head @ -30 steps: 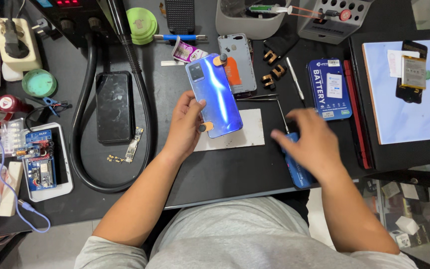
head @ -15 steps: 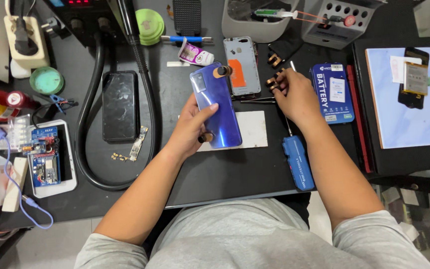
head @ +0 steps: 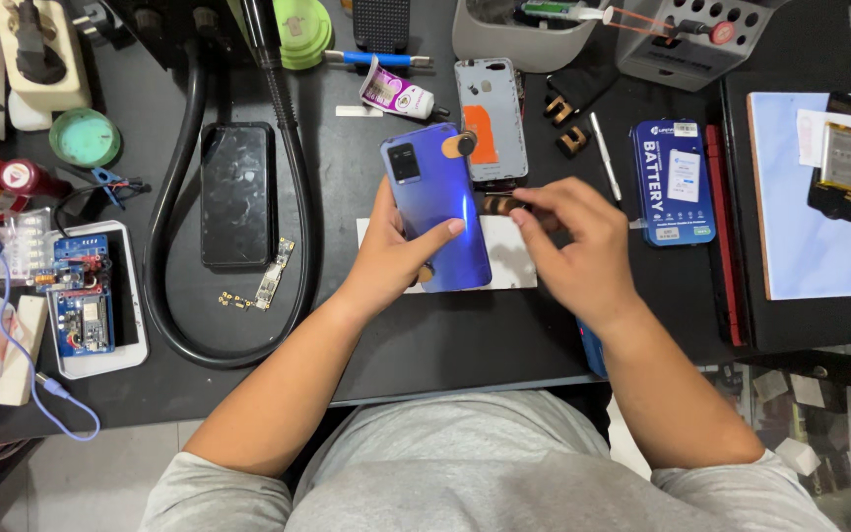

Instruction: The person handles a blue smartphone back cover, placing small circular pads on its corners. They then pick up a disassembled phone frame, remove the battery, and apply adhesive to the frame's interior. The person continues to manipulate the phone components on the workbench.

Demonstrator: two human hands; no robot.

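My left hand grips a glossy blue phone, back side up, over a white mat in the middle of the black bench. A small brown clip sits on the phone's top right corner. My right hand is at the phone's right edge, with its fingertips pinched on another small brown clip. Two more clips lie further back.
A dark phone lies to the left inside a looped black hose. Behind are a grey back cover, a glue tube and a blue battery box. A circuit board tray is at the left, a blue-handled screwdriver under my right forearm.
My right hand left the blue-handled screwdriver, reached back to the clips, and has come to the phone's right edge with a brown clip. My left hand kept hold of the phone.
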